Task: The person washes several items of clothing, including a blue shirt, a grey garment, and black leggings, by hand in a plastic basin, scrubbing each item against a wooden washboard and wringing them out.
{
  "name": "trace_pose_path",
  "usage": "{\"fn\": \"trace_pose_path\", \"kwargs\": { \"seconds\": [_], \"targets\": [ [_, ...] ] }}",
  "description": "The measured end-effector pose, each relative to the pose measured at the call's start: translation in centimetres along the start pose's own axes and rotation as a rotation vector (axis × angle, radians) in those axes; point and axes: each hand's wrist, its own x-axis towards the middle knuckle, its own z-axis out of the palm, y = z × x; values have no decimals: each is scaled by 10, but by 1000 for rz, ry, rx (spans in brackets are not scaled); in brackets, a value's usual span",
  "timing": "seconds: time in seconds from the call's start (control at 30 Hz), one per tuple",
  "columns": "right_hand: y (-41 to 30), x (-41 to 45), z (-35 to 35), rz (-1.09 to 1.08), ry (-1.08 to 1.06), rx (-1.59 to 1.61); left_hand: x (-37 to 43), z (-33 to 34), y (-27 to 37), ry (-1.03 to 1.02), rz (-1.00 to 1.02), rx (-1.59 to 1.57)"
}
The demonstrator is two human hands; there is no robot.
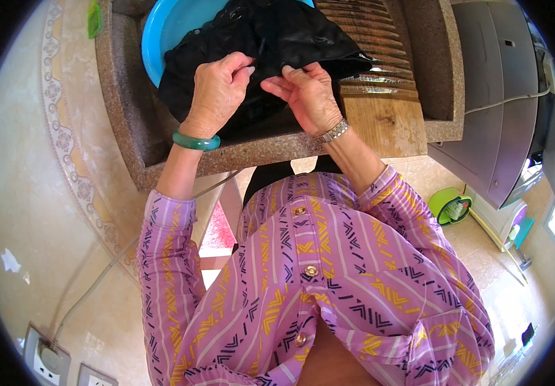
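Observation:
A wet black garment point(297, 34) with a zip at its right end lies bunched over the near rim of a light blue plastic basin point(152, 43) and partly over a ridged wooden washboard point(383, 113). My left hand point(219, 91), with a green bangle at the wrist, pinches the cloth between thumb and fingers. Just right of it, my right hand point(306, 94), with a metal watch band at the wrist, holds the garment's near edge between thumb and fingers. The lower folds hang inside the stone sink point(258, 154).
The washboard's plain end overhangs the sink's front rim. At the upper left is a green plastic item point(94, 19). A grey appliance point(495, 96) with a cable stands to the right. On the floor are a green bucket point(444, 207) and a yellow stick point(499, 246).

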Motion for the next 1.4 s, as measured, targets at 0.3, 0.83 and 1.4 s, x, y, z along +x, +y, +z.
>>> {"fn": "trace_pose_path", "kwargs": {
  "seconds": [0.3,0.83,1.4],
  "targets": [
    [-19,1,3,-13,22,-128,4,6,9,-70,-52,24],
    [-26,11,15,-157,135,-499,25,13,6,-197,-289,-587],
    [-30,17,17,-203,131,-933,26,11,8,-253,-337,-607]
  ]
}}
